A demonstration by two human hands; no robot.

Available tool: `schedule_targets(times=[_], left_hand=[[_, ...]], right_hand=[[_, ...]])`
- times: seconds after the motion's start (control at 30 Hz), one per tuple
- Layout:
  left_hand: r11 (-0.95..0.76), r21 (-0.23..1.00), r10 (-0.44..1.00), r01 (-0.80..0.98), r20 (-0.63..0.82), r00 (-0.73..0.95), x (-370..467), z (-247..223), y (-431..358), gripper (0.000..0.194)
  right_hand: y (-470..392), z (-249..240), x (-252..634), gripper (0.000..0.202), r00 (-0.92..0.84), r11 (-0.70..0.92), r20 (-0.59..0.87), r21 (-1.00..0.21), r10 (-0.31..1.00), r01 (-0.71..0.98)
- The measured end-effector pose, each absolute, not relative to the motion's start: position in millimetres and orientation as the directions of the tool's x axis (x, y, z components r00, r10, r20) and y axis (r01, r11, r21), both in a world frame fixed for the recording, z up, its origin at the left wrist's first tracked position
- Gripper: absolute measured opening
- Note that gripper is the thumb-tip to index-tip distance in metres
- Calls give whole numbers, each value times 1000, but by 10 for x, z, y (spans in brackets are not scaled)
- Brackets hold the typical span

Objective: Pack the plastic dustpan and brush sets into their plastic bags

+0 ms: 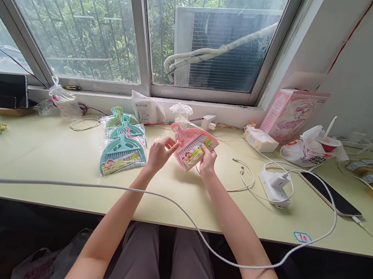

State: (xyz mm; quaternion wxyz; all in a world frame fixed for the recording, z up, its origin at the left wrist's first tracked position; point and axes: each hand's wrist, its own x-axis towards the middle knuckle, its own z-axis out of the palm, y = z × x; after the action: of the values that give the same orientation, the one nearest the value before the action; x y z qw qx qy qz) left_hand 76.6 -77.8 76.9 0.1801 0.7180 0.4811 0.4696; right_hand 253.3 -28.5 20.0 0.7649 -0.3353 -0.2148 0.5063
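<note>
left hand (159, 153) + right hand (207, 161) both gripped bagged pink plastic dustpan-and-brush set (191, 146) | teal sets stack (122, 147) just left | pale green table (60, 160)

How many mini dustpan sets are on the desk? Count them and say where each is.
3, maybe more hidden: a pink set held in both hands, and a teal set overlapping a green one left of it.

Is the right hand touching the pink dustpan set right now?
Touching. The head view shows the right hand with its fingers wrapped over the lower right edge of the pink dustpan set, with no gap; the left hand grips its other side.
</note>
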Motion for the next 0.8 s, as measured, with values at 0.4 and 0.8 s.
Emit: schedule_targets(times=[0.4, 0.8], left_hand=[[-584, 403, 731, 705, 639, 240, 1274, 929, -158, 16], [-661, 315, 565, 681, 806, 175, 1503, 550, -430, 40]], right_hand=[[-403, 246, 2334, 26, 346, 322, 163, -820, 924, -474], [-355, 348, 2463, 30, 511, 395, 54, -705, 858, -589]])
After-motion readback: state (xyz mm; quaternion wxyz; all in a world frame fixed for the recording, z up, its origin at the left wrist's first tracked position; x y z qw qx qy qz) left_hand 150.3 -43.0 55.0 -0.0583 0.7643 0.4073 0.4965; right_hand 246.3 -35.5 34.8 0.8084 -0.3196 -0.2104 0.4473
